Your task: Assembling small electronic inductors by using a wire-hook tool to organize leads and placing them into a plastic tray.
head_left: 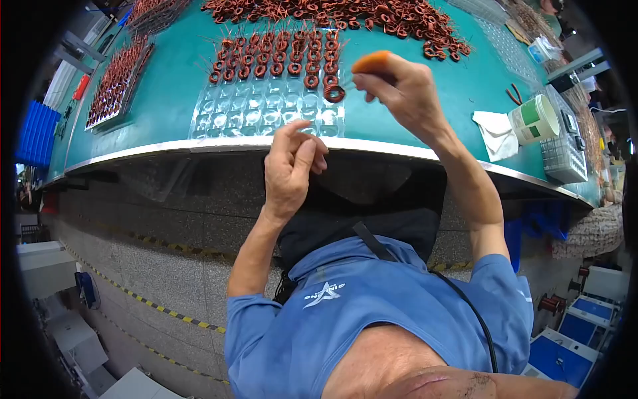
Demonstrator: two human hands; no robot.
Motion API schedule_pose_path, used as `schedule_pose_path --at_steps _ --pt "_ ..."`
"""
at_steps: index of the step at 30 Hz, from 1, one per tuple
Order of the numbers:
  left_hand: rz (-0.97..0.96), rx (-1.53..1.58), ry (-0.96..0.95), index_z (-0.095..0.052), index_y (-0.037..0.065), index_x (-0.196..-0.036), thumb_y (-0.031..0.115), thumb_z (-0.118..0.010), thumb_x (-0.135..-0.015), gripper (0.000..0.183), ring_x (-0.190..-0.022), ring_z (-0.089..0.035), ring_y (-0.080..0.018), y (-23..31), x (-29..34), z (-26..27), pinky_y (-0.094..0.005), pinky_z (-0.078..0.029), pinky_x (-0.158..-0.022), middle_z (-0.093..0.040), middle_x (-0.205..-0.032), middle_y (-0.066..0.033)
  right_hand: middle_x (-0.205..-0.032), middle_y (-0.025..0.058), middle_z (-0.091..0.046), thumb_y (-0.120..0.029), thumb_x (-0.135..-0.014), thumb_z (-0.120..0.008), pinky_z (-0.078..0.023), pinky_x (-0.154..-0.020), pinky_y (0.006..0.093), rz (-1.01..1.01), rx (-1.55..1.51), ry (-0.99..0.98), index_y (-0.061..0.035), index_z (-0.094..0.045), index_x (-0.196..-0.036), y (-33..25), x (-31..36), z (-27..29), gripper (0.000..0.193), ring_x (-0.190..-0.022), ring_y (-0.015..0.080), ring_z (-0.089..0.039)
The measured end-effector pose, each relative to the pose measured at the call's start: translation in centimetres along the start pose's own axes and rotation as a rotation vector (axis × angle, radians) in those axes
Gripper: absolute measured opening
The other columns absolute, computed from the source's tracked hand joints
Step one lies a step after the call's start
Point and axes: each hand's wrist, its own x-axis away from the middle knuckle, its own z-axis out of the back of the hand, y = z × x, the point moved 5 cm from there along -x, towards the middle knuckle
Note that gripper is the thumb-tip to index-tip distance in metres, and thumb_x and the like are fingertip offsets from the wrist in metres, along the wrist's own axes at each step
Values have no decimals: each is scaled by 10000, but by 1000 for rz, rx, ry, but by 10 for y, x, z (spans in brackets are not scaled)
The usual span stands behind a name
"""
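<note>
A clear plastic tray [229,123] lies at the front of the green table, its far pockets filled with copper-wound ring coils [276,56] whose wire leads stick up. My right hand [405,86], with an orange cover on one finger, is pinched just right of the tray. Thin leads run toward its fingertips from a darker, tilted ring coil [334,94] at the near end of the rightmost filled column. My left hand [290,163] hovers over the tray's front edge, fingers loosely curled and thumb apart, with nothing visible in it.
A large heap of loose coils [399,16] covers the table's far side. Filled trays [118,86] stand at the left. At the right are a white cloth [496,135], a white-and-green tub [535,120], pliers [514,94] and stacked clear trays [565,159].
</note>
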Motion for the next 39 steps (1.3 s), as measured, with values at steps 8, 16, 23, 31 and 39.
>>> schedule_pose_path --at_steps 8,16,23,31,39 --pt "9 -32 47 -499 4 -1194 45 -483 -975 224 -633 -585 -94 -13 33 18 -211 -484 -569 -641 -816 -75 -813 119 -697 -123 -902 -619 -528 -587 314 127 285 -307 -46 -672 -1009 58 -82 -80 143 -677 194 -671" --pt "-85 -24 33 -484 -14 -1203 -43 -456 -948 258 -605 -555 -80 -14 37 23 -201 -478 -561 -624 -779 -84 -645 117 -589 -222 -866 -674 -498 -546 369 395 584 -108 -24 -624 -1013 48 -94 -72 252 -590 254 -621" --pt "-32 -3 7 -501 -18 -1178 -18 -482 -958 221 -614 -559 -92 -26 43 20 -210 -480 -556 -631 -796 -91 -938 142 -640 -254 -877 -623 -523 -763 437 63 1083 70 -62 -582 -999 162 -91 80 231 -900 321 -635" --pt "42 -35 -43 -568 -11 -1096 -3 -501 -963 150 -609 -560 -92 -34 43 1 -207 -479 -553 -619 -779 -72 -1059 127 -548 -129 -862 -584 -522 -794 441 -23 1135 -102 -27 -580 -996 213 -37 119 169 -944 335 -590" --pt "21 -54 -198 -590 -10 -1075 -13 -510 -953 146 -615 -559 -105 -21 32 -38 -215 -456 -543 -599 -775 -66 -965 128 -648 -111 -844 -674 -530 -755 336 -51 590 123 -14 -653 -1044 163 1 122 223 -883 258 -648"
